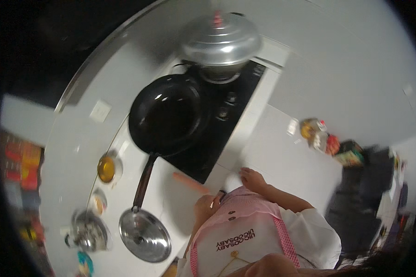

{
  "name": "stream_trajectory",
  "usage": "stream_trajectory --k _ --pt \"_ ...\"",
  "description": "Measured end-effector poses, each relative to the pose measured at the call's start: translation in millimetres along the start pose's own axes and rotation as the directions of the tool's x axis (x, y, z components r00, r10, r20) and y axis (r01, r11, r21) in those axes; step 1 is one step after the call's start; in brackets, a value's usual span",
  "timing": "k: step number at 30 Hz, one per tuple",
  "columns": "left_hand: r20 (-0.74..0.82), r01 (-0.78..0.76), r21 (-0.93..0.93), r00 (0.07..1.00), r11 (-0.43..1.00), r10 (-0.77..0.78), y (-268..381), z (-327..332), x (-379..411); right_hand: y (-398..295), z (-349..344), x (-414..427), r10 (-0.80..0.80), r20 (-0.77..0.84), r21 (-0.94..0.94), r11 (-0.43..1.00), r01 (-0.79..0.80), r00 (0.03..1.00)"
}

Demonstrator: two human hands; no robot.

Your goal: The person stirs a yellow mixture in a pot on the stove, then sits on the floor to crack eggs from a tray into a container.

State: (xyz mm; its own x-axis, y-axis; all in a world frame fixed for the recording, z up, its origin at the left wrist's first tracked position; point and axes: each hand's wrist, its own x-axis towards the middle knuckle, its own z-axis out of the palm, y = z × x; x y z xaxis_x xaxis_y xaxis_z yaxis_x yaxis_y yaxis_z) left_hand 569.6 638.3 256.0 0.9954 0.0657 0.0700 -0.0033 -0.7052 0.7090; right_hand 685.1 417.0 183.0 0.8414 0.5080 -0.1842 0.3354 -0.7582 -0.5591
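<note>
My left hand (205,207) is at the front of my pink apron (234,207), partly hidden; its grip cannot be made out. A blurred, long orange-pink object (190,182) lies between it and the black cooktop (202,166). To the right, my right hand (253,179) hangs over the cooktop side's front, its fingers extended and nothing visible in them. A black wok (170,114) sits on the cooktop, its dark handle pointing towards the metal lid (145,235) on the counter. Behind it stands a large lidded aluminium pot (222,41).
Along the wall at left stand a bowl of yellow oil-like liquid (106,169), a small bowl (98,204) and a metal vessel (90,235). A teal object (85,264) lies beyond. Bagged items (319,136) and a dark green box (350,154) are on the floor at right.
</note>
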Motion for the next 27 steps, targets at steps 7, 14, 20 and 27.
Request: stream_trajectory --k 7,14,20,27 --pt "0.142 -0.412 -0.044 0.899 0.91 0.414 -1 10 45 17 4 -89 0.273 0.242 0.025 0.957 -0.287 0.931" --pt "0.044 -0.389 -0.044 0.919 0.92 0.391 32 39 66 101 76 -171 0.369 0.139 0.068 0.922 -0.38 0.919" --pt "0.262 -0.404 -0.191 0.858 0.895 0.443 112 129 33 123 23 -261 0.613 0.047 0.238 0.76 -0.605 0.789" --pt "0.314 -0.837 -0.278 0.384 0.471 0.868 215 257 -35 215 50 -388 0.727 -0.049 0.34 0.657 -0.673 0.685"
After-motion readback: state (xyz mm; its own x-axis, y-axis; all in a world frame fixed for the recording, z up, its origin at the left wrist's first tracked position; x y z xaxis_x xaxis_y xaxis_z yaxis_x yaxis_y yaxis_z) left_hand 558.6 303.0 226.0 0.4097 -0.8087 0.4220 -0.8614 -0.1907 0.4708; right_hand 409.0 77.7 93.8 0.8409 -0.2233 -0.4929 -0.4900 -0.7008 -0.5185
